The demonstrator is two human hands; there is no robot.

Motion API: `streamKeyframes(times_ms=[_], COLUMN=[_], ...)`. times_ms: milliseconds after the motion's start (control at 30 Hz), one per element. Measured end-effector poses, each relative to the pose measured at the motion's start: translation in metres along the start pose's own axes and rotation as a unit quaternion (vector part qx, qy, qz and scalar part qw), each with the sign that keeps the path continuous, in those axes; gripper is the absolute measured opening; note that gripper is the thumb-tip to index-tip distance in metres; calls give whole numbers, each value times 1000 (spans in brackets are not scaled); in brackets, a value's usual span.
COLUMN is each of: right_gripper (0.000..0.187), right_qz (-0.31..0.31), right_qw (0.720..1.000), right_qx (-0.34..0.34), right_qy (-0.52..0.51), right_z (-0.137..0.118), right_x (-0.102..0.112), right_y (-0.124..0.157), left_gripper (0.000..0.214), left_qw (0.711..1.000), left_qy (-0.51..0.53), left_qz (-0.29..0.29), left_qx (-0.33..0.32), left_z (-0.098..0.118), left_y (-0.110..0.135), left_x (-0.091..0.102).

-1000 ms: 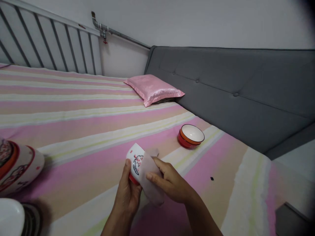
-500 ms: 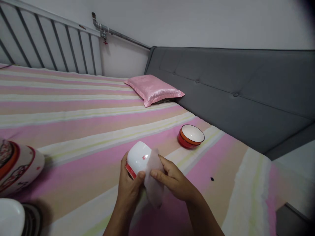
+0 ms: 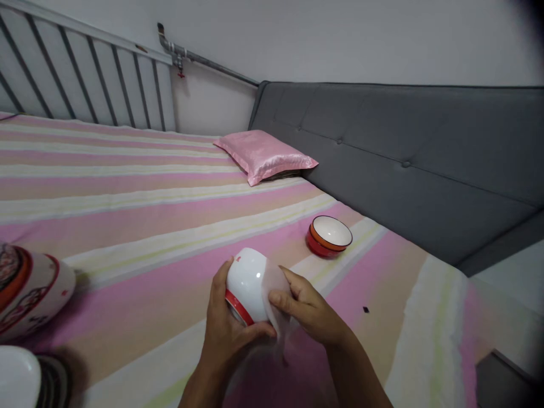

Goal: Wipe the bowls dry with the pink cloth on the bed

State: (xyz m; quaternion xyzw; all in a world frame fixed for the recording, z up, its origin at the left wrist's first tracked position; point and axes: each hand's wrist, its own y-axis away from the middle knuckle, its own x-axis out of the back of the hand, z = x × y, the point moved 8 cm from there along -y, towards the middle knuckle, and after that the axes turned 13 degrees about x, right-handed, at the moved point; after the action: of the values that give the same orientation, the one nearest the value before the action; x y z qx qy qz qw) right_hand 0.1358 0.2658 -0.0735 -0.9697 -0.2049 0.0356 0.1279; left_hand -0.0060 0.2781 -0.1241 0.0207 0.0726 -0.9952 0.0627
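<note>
A white bowl (image 3: 249, 280) with a red band is tilted on its side above the striped bedspread. My left hand (image 3: 225, 317) grips it from the left, fingers on the far side and thumb along the near rim. My right hand (image 3: 304, 303) pinches a thin, whitish wipe (image 3: 276, 283) between thumb and fingers and presses it against the bowl's right side. The wipe's loose end hangs below. Whether it is tissue or cloth I cannot tell. Beyond my hands, a small stack of red and orange bowls (image 3: 327, 245) with a white inside stands upright.
At the left edge are patterned red-and-white bowls (image 3: 40, 294), and nearer stands a white dish (image 3: 17, 374) beside dark stacked dishes (image 3: 53, 379). A pink pillow (image 3: 266, 154) lies by the grey headboard (image 3: 382, 130). A small dark chip (image 3: 366, 310) rests on the bedspread (image 3: 140, 226).
The white bowl has turned in my left hand, so its red mark has shifted up and left and more of the red band shows. My left thumb has moved right along the rim.
</note>
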Motion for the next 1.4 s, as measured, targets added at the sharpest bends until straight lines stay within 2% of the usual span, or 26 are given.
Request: streamKeyframes(times_ms=[167, 300, 367, 600, 767, 933, 1067, 1133, 1267, 1400], right_gripper=[29, 28, 27, 22, 20, 22, 12, 11, 14, 19], right_qz=[13, 14, 13, 25, 6, -25, -54, -76, -120, -162], right_qw=[999, 998, 997, 997, 998, 989, 968, 955, 919, 883], right_qx=[7, 19, 24, 27, 25, 49, 67, 73, 77, 86], right_qy=[28, 63, 73, 73, 65, 139, 237, 278, 367, 432], right_z=[-2, -6, -6, -3, -4, -10, -14, -15, -12, -7], right_x=[0, 0, -1, -5, -14, -21, -26, -31, -39, -44], right_y=[-1, -1, -1, -1, -3, -4, -3, -2, -2, 0], left_gripper=[119, 123, 121, 97, 88, 75, 47, 36, 37, 41], left_qw=[994, 969, 963, 956, 935, 885, 803, 773, 751, 731], left_qy=[73, 175, 193, 240, 294, 381, 452, 477, 512, 527], left_qz=[-30, -72, -74, -24, -27, -49, -1, 30, 38, 31], left_qx=[79, 162, 171, 165, 197, 261, 389, 418, 415, 433], left_z=[-12, -24, -25, -21, -24, -33, -44, -42, -31, -34], left_y=[1, 4, 4, 5, 8, 12, 20, 22, 19, 18], left_x=[-9, -23, -25, -22, -25, -31, -34, -33, -32, -32])
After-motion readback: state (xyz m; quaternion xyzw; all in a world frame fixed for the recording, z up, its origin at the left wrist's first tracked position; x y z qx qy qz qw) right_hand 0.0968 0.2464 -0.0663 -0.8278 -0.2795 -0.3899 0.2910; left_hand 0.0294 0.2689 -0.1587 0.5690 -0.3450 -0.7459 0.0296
